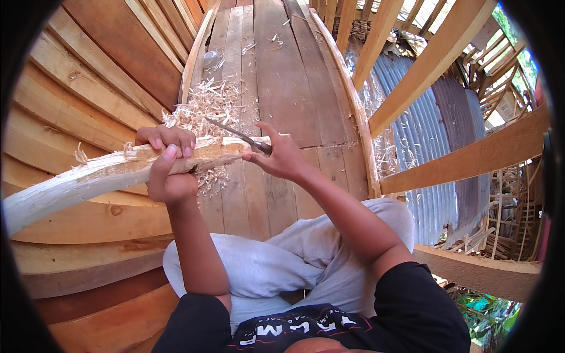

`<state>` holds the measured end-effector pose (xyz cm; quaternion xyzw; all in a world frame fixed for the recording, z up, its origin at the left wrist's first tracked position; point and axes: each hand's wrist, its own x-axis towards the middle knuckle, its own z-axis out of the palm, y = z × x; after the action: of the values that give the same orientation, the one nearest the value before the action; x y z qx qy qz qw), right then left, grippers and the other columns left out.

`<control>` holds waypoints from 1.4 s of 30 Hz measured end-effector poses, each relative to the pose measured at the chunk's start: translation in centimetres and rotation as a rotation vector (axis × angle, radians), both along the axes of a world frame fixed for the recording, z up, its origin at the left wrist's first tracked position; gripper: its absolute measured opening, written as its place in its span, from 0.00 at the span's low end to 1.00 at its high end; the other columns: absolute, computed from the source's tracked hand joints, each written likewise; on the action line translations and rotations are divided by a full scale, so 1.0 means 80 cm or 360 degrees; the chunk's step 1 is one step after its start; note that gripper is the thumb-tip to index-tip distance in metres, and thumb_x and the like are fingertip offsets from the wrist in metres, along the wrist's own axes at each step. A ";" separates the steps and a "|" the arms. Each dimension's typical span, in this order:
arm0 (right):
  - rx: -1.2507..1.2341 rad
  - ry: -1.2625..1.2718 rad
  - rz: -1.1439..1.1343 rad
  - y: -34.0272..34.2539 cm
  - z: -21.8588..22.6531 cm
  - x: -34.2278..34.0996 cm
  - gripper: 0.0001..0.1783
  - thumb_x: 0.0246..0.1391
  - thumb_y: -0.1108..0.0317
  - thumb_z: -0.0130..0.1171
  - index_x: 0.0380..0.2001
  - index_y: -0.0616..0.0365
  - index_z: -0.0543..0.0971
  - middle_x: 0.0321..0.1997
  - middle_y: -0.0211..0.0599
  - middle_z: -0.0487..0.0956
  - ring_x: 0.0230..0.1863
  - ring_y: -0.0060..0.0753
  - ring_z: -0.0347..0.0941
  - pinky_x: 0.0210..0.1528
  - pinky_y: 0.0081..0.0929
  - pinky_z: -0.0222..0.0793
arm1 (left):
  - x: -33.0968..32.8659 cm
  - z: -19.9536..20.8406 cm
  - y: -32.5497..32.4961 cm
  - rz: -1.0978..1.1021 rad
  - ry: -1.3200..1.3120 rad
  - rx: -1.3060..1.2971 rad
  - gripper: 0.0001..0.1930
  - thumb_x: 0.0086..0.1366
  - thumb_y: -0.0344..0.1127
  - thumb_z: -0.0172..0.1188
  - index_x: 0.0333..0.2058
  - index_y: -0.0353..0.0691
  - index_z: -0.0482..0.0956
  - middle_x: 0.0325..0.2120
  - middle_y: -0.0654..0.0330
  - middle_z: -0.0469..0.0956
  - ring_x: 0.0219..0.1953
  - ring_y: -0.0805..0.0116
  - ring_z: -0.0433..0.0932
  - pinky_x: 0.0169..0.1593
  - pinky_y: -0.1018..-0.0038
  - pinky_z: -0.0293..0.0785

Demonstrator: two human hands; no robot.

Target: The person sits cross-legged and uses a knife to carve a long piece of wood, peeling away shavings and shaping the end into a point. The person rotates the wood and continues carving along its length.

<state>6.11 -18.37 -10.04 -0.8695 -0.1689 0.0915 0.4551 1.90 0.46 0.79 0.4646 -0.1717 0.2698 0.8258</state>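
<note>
A long, pale, peeled wooden pole (88,185) slants from the left edge toward the middle, over my lap's far side. My left hand (168,167) is wrapped round it, thumb on top. My right hand (282,156) is closed on a knife (229,129) by the pole's right end. The narrow blade points left and away, above the wood; part of the handle is hidden in my palm. My right thumb lies against the pole's end, and one finger sticks out. Thin curls of wood cling to the pole's upper side.
A heap of wood shavings (215,106) lies on the plank floor (288,88) beyond the pole. A small clear container (211,58) sits farther off. A board wall (88,88) rises at left; a slatted wooden railing (465,156) and corrugated metal sheets (421,117) are at right.
</note>
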 end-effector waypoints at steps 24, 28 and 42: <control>-0.0242 0.0028 -0.0024 0.040 -0.031 -0.012 0.22 0.57 0.59 0.57 0.56 0.36 0.72 0.35 0.50 0.80 0.38 0.54 0.77 0.39 0.41 0.71 | -0.160 0.114 0.141 -0.0433 0.1399 0.1933 0.25 0.54 0.47 0.70 0.43 0.32 0.80 0.30 0.53 0.83 0.24 0.70 0.80 0.31 0.79 0.75; -0.0134 -0.0025 -0.0014 0.044 -0.032 -0.015 0.22 0.57 0.62 0.58 0.56 0.38 0.72 0.35 0.50 0.80 0.38 0.54 0.77 0.39 0.38 0.71 | -0.173 0.117 0.142 0.0117 -0.0045 0.1695 0.22 0.58 0.46 0.66 0.42 0.32 0.80 0.30 0.50 0.82 0.24 0.63 0.80 0.30 0.78 0.75; 0.0024 -0.0130 0.0008 0.043 -0.051 -0.014 0.23 0.57 0.66 0.58 0.56 0.41 0.71 0.26 0.52 0.75 0.28 0.50 0.75 0.33 0.31 0.68 | -0.158 0.070 0.102 0.1444 -0.0444 0.1052 0.24 0.61 0.47 0.59 0.44 0.29 0.76 0.38 0.47 0.77 0.37 0.58 0.77 0.35 0.73 0.71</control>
<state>4.97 -14.89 -14.11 -0.8685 -0.1902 0.0558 0.4543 -10.71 8.61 6.37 0.6849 -0.1377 0.5877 0.4081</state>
